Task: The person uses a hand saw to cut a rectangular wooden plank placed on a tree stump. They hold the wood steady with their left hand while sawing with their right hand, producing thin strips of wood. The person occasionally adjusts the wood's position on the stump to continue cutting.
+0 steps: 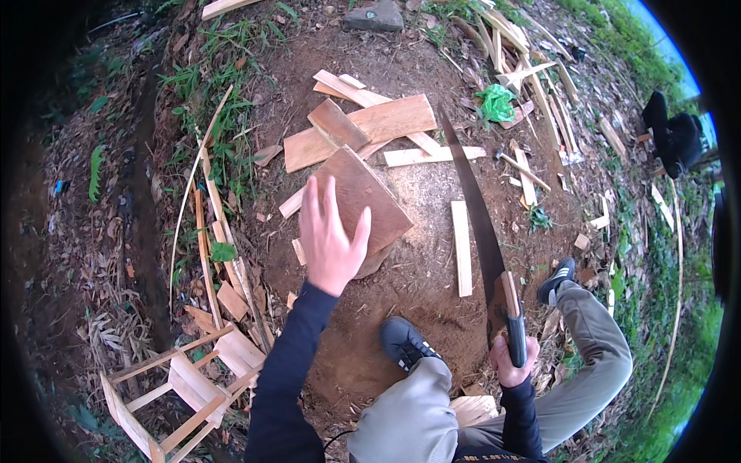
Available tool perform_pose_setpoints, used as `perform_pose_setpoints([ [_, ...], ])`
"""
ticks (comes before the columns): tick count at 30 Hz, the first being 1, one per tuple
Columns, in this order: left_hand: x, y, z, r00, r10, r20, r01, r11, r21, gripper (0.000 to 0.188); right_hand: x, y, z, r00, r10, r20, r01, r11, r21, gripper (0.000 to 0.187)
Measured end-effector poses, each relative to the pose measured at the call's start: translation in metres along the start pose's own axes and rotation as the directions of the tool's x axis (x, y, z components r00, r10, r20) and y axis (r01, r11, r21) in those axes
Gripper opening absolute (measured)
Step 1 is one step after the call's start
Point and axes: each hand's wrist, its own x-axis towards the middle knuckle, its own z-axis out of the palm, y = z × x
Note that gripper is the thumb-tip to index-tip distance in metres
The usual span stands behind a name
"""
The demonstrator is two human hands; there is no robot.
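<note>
My left hand (330, 241) has its fingers spread over the near left side of a square brown wooden board (356, 193); whether the palm presses on it I cannot tell. The board rests on a low support, mostly hidden beneath it. In my right hand (512, 363) is the handle of a handsaw (480, 208), its long dark blade pointing away from me and up toward the planks. The blade is to the right of the board, apart from it. Pale sawdust (421, 193) covers the ground between them.
Loose planks (394, 122) lie crossed beyond the board. A narrow strip (461, 247) and a hammer (525, 171) are on the right, near a green plastic bag (496, 103). At lower left stands a wooden frame (181, 386). A stone (374, 15) sits at the far edge.
</note>
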Motion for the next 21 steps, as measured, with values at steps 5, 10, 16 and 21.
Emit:
perform_pose_setpoints([
  [5,0.023,-0.006,0.056,0.987,-0.13,-0.09,0.142,0.978,0.149,0.068,0.008,-0.013,0.011,0.955,-0.289,0.062,0.296,0.939,-0.173,0.018],
  [10,0.03,-0.006,0.069,0.995,-0.039,-0.087,0.041,0.999,0.024,0.06,0.012,-0.013,0.028,0.894,-0.415,0.169,0.436,0.892,-0.12,0.012],
  [16,0.035,-0.012,0.066,0.998,0.016,-0.069,-0.015,1.0,0.01,0.059,0.025,0.002,0.047,0.845,-0.479,0.237,0.492,0.87,0.005,0.006],
  [21,0.037,-0.008,0.065,0.999,0.011,-0.042,-0.011,1.0,0.01,0.057,0.025,0.013,0.05,0.822,-0.518,0.237,0.541,0.84,-0.039,0.006],
])
